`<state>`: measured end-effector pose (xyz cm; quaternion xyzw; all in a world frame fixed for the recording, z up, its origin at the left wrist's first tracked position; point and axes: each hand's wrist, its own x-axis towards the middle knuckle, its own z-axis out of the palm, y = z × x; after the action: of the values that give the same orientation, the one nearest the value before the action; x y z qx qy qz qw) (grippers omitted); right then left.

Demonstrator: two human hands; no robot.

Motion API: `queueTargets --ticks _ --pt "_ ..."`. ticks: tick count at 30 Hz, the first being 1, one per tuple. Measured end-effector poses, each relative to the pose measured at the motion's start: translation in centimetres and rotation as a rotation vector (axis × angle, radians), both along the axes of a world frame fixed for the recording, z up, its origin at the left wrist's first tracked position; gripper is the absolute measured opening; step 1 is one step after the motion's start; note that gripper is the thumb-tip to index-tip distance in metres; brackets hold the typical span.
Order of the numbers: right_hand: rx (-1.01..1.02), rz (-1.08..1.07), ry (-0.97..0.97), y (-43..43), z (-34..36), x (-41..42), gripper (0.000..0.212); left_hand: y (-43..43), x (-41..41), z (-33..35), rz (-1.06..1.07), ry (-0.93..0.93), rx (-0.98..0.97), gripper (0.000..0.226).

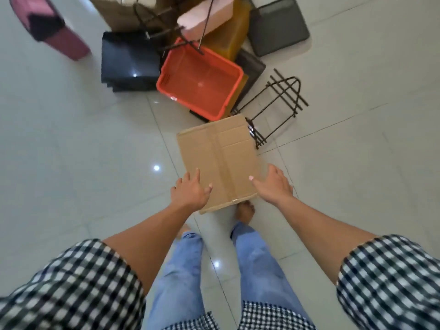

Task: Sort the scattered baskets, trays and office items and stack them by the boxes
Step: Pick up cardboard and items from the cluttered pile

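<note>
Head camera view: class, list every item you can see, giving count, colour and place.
cardboard box: 1, brown, on the floor, centre
basket: 1, orange, beyond the cardboard box
trays: stack, count unclear, black, left of the basket
wire rack: 1, black, right of the basket
mesh tray: 1, grey, top right
bin: 1, pink, top left
left hand: 1, fingers straight, at the box's near left corner
right hand: 1, fingers straight, at its near right corner
</note>
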<state>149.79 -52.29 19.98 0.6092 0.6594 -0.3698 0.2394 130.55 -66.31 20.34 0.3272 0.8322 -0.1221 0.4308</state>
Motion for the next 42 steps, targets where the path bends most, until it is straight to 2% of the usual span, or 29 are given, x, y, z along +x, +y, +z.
queueTargets --ticks 8,13,19,24,30,36,42 --pt "-0.051 -0.016 0.023 3.0 -9.4 -0.9 0.087 -1.2 -1.8 -8.7 0.247 -0.047 0.009 0.081" --pt "-0.128 -0.175 0.018 3.2 -15.2 -2.3 0.084 -2.5 -2.3 -14.5 0.433 -0.140 0.031 0.081" --pt "-0.142 -0.331 0.037 3.6 -21.3 -2.5 0.078 -4.1 -1.5 -21.3 0.772 -0.309 0.043 0.079" --pt "-0.154 -0.391 0.079 3.6 -23.4 -2.1 0.077 -4.5 -0.8 -24.3 1.144 -0.415 0.148 0.070" --pt "-0.171 -0.319 0.145 1.9 -20.1 -2.2 0.073 -7.6 -0.2 -21.4 1.239 -0.448 0.201 0.076" --pt "-0.154 -0.231 0.227 -1.4 -11.9 -5.1 0.067 -12.2 -0.4 -12.8 1.349 -0.393 0.330 0.067" --pt "-0.117 -0.078 0.335 -4.0 -2.5 -9.2 0.065 -16.3 -3.5 -3.6 1.306 -0.302 0.455 0.067"
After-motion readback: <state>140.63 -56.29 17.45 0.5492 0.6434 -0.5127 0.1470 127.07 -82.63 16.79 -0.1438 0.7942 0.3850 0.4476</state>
